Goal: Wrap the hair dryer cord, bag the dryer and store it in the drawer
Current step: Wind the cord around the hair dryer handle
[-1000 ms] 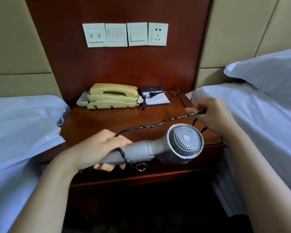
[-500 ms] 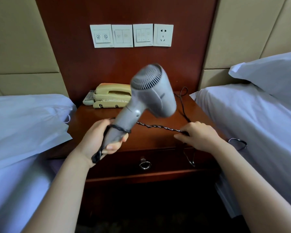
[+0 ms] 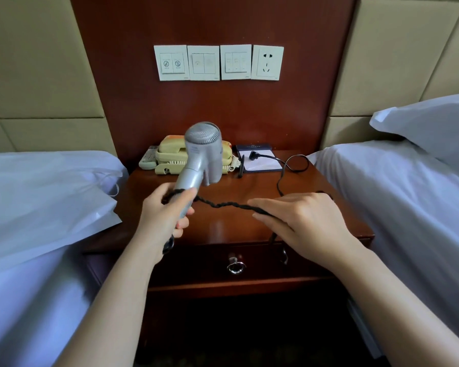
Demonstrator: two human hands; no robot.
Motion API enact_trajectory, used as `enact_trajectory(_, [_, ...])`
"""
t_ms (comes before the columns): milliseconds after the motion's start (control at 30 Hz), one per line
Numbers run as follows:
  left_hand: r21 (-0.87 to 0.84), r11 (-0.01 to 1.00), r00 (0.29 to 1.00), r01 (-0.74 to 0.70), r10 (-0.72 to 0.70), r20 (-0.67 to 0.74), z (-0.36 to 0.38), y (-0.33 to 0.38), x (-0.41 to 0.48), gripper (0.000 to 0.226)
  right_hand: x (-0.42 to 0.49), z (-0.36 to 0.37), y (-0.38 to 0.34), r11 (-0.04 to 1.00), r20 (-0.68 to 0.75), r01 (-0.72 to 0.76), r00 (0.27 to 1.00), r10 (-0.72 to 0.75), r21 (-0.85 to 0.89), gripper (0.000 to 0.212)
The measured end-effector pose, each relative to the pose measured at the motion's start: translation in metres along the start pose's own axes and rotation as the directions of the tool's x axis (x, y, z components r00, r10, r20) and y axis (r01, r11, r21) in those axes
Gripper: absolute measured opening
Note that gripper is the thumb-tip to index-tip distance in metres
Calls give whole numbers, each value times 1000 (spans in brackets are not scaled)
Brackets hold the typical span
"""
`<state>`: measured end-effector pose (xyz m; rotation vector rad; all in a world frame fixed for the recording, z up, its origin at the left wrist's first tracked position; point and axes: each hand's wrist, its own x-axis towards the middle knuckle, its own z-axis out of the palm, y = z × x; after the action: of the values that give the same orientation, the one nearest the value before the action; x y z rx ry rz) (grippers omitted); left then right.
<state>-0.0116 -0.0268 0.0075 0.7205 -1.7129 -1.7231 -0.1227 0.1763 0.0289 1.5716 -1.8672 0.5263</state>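
Observation:
A silver hair dryer (image 3: 200, 154) stands upright above the wooden nightstand (image 3: 223, 226), its barrel pointing away. My left hand (image 3: 167, 210) grips its handle, with a loop of the black twisted cord (image 3: 223, 205) round the handle. The cord runs right to my right hand (image 3: 300, 218), which pinches it. Beyond that hand the cord loops back across the nightstand to its plug (image 3: 253, 155), lying on a notepad. A white bag (image 3: 45, 197) lies on the left bed. The drawer (image 3: 260, 263) under the top is closed, with a metal ring pull (image 3: 235, 266).
A yellow telephone (image 3: 170, 157), a remote (image 3: 149, 160) and a notepad (image 3: 260, 165) with a pen sit at the back of the nightstand. Wall switches and a socket (image 3: 267, 62) are above. White beds flank both sides, with a pillow (image 3: 429, 123) at right.
My left hand has swung the dryer from lying sideways to standing upright, and the barrel now points away. My right hand kept the cord and moved lower, toward the nightstand's front.

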Motion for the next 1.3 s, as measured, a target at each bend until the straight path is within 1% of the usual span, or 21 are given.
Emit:
enact_trajectory(67, [163,984,998,-69,70,4,3,-2,-3,24,4,-4,-2,1000,-76,21,997,-21,0,31])
enact_trajectory(100, [266,958,994,-110,111,10,5,-2,-4,26,6,-5,-3,1000,-111,25,993,-25,-2,30])
enact_trajectory(167, [451,871,979,-195,200,36,12,1,-6,26,8,-6,-2,1000,-171,18,985,-18,1,30])
enact_trajectory(200, [504,833,971,-227,236,48,15,3,-8,25,9,-7,-2,1000,-196,5,981,-5,0,30])
enact_trajectory(367, [603,729,939,-324,324,113,29,3,-15,29,8,-11,5,990,-278,-129,950,140,57,26])
enact_trajectory(467, [671,644,922,-367,349,169,39,-3,-18,33,7,-11,2,991,-268,-117,955,129,60,24])
enact_trajectory(533, [744,577,933,-337,311,182,46,-4,-20,37,4,-7,-5,994,-214,-90,971,103,66,24])
enact_trajectory(567, [768,560,943,-310,281,176,50,-4,-21,38,3,-4,-9,995,-186,-76,979,87,67,24])
enact_trajectory(667, [768,588,964,-253,221,148,59,-3,-26,41,1,1,-16,997,-163,-41,985,51,64,22])
enact_trajectory(767, [749,610,963,-260,224,151,64,-2,-34,42,-1,0,-20,996,-189,-29,981,45,88,24])
enact_trajectory(833, [743,617,963,-259,225,149,64,-1,-36,42,-2,-2,-21,991,-195,-47,978,71,124,26])
enact_trajectory(967, [774,585,965,-241,232,125,61,-2,-31,32,-4,-7,-21,976,-187,-92,974,130,198,26])
enact_trajectory(1067, [805,544,961,-235,252,110,55,-5,-25,31,-5,-4,-29,974,-138,-75,985,106,213,24])
enact_trajectory(1133, [806,550,963,-220,256,88,52,-8,-22,33,-5,-2,-30,974,-103,-77,990,101,212,24])
enact_trajectory(1200, [793,582,975,-181,213,66,49,-10,-18,35,-4,-1,-26,968,-64,-128,987,144,216,24])
enact_trajectory(1300, [757,645,994,-105,87,64,46,-14,-11,45,-3,3,-25,950,12,-209,977,212,232,32])
